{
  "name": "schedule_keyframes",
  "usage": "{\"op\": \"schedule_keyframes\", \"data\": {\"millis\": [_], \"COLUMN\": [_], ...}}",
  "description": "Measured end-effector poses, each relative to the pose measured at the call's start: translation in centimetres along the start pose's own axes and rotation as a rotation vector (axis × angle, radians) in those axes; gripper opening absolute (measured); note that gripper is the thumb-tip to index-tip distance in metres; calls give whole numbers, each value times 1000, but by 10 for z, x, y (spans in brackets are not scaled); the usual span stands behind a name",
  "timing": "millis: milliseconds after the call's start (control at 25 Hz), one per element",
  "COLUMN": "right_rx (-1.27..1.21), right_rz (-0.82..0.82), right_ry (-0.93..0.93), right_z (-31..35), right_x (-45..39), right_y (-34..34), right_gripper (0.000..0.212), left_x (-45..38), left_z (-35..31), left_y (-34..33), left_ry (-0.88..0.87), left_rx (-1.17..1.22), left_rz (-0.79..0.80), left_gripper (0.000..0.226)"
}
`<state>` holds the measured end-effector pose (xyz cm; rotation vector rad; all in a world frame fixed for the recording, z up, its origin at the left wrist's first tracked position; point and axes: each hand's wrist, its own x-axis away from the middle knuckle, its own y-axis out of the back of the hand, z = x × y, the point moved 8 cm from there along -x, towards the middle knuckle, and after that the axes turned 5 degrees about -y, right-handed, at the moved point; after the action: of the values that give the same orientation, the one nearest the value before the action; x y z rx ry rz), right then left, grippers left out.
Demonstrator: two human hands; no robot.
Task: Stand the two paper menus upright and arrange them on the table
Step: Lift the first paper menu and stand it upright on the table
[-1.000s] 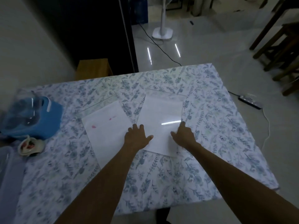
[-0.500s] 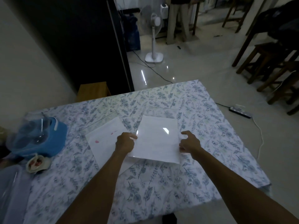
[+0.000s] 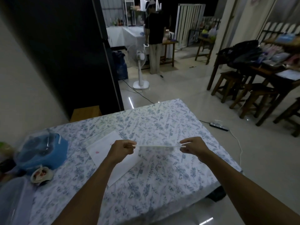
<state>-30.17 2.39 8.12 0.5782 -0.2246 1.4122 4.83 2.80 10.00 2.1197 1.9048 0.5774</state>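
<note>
One white paper menu [image 3: 159, 146] is lifted off the floral table [image 3: 170, 127] and seen edge-on as a thin pale line. My left hand [image 3: 122, 149] pinches its left end and my right hand [image 3: 193, 146] pinches its right end. The second menu [image 3: 103, 147], white with faint pink marks, lies flat on the table under and left of my left forearm, partly hidden by it.
A blue container under clear plastic [image 3: 43, 151] and a small bowl [image 3: 41, 175] sit at the table's left. A clear tub [image 3: 11, 197] is at the near left. Beyond stand a fan [image 3: 140, 65], a person [image 3: 154, 38], wooden stools [image 3: 232, 85] and a power strip [image 3: 219, 125] on the floor.
The right-hand menu went from lying flat under my hands to being lifted off the table, held at both ends. My head has tilted up, showing more of the room.
</note>
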Motion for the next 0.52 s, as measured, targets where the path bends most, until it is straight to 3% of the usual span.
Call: {"op": "schedule_keyframes", "data": {"millis": [80, 200, 320, 400, 480, 520], "right_rx": [-5, 41, 201, 294, 338, 357], "right_rz": [-11, -26, -117, -160, -150, -141], "right_ry": [25, 93, 160, 204, 236, 259], "right_z": [6, 19, 39, 56, 78, 90], "right_x": [7, 6, -11, -29, -54, -66], "right_y": [7, 8, 10, 5, -5, -11], "right_gripper": [21, 14, 7, 3, 13, 16], "left_x": [-2, -11, -33, -55, -83, -98], "left_z": [-13, -34, -44, -50, -58, -62], "left_y": [-1, -1, 3, 2, 3, 6], "left_ry": [-63, -123, -126, -103, -65, -70], "left_rx": [-122, -240, -234, -265, -281, -286], "left_rz": [-16, -59, -139, -168, -193, -213], "left_gripper": [15, 39, 45, 34, 9, 7]}}
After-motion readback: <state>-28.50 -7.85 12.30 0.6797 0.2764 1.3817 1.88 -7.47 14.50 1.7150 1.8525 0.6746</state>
